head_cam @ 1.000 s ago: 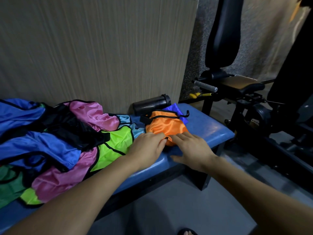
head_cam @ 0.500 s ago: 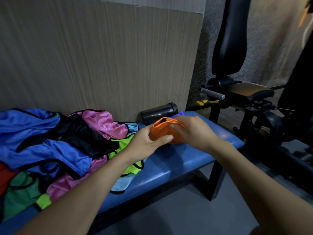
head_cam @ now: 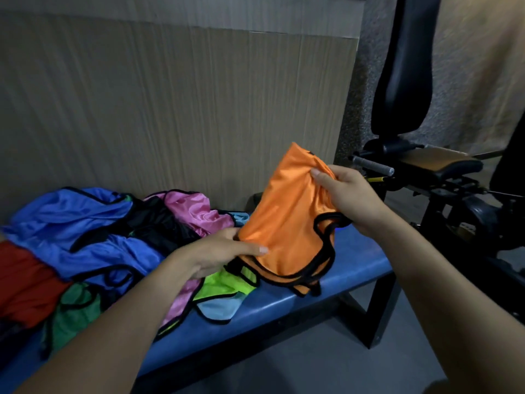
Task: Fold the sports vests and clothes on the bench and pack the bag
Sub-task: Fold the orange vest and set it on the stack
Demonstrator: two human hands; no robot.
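Both my hands grip the orange vest [head_cam: 287,223] above the bench [head_cam: 355,260] — left hand [head_cam: 224,251] low, right hand [head_cam: 348,194] high.

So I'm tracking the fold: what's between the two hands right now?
In the head view, only the orange vest spans between them: the right hand grips its upper edge, the left hand holds its lower side.
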